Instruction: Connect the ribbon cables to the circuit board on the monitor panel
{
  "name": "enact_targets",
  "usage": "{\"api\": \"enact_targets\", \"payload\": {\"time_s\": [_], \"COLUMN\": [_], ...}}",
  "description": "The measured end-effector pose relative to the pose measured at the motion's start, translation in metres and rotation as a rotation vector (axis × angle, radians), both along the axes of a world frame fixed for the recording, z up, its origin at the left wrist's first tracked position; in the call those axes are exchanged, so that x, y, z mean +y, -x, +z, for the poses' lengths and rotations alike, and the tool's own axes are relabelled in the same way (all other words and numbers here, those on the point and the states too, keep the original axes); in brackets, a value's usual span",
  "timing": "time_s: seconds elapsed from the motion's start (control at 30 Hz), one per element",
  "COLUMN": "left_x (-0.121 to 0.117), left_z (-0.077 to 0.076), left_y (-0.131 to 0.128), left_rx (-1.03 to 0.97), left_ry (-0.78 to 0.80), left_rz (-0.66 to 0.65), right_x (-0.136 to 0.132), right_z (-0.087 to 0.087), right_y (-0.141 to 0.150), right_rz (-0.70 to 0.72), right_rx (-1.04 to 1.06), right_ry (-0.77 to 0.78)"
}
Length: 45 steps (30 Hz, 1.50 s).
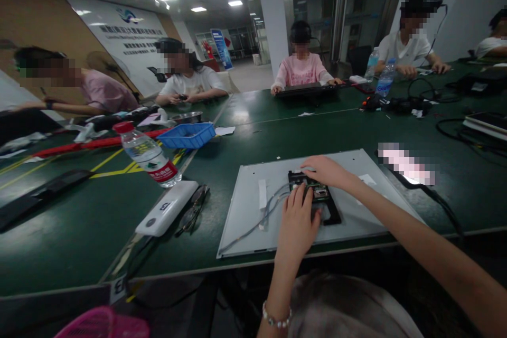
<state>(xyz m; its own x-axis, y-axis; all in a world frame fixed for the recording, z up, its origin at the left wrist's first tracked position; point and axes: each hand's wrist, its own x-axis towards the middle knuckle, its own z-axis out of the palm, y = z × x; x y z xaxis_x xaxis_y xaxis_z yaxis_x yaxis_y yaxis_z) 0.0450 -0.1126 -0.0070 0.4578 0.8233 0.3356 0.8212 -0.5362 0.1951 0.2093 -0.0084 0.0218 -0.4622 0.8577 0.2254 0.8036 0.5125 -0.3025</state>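
A flat, pale grey panel (241, 211) lies on the table in front of me, probably the back of a display. On it sits a black bracket (335, 212) with a green circuit board (320, 193) inside. Grey cables (253, 228) run from the board to the panel's near left corner. My left hand (296, 222), a beaded bracelet on its wrist, rests with fingers apart over the bracket's left side and the cable ends. At the bracket's far edge, my right hand (329, 171) touches it with slightly bent, outstretched fingers. The fingertips partly cover what they touch.
Left of the panel are glasses (193, 210), a white power bank (168, 208), a water bottle (148, 156) and a blue tray (188, 135). A lit phone (406, 163) lies to the right. Several people sit around the green table (222, 169). Below its edge is a pink basket (105, 323).
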Motion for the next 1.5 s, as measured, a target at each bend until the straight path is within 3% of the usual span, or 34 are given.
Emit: {"api": "enact_targets", "payload": {"time_s": [0.17, 0.33, 0.47, 0.8, 1.03, 1.27, 1.5], "left_x": [-0.001, 0.000, 0.000, 0.001, 0.001, -0.004, -0.006], "left_z": [0.000, -0.001, 0.000, -0.002, -0.001, 0.006, 0.010], "left_y": [0.000, 0.000, 0.000, 0.000, 0.000, -0.006, -0.035], "left_rx": [0.007, 0.012, 0.020, 0.022, 0.033, 0.055, 0.044], "left_ry": [0.010, 0.019, 0.035, 0.039, 0.033, -0.052, -0.086], "left_rz": [0.003, 0.006, 0.010, 0.010, 0.016, 0.067, -0.038], "right_x": [-0.020, -0.039, -0.051, -0.053, -0.051, -0.052, -0.058], "right_z": [-0.002, -0.020, -0.031, -0.040, -0.040, -0.050, -0.052], "right_y": [-0.040, -0.076, -0.087, -0.092, -0.076, -0.061, -0.057], "right_rz": [-0.159, -0.329, -0.348, -0.349, -0.151, -0.152, -0.165], "right_rx": [0.107, 0.105, 0.148, 0.459, 0.787, 0.784, 0.728], "right_ry": [-0.031, 0.028, 0.088, 0.257, 0.427, 0.349, 0.264]}}
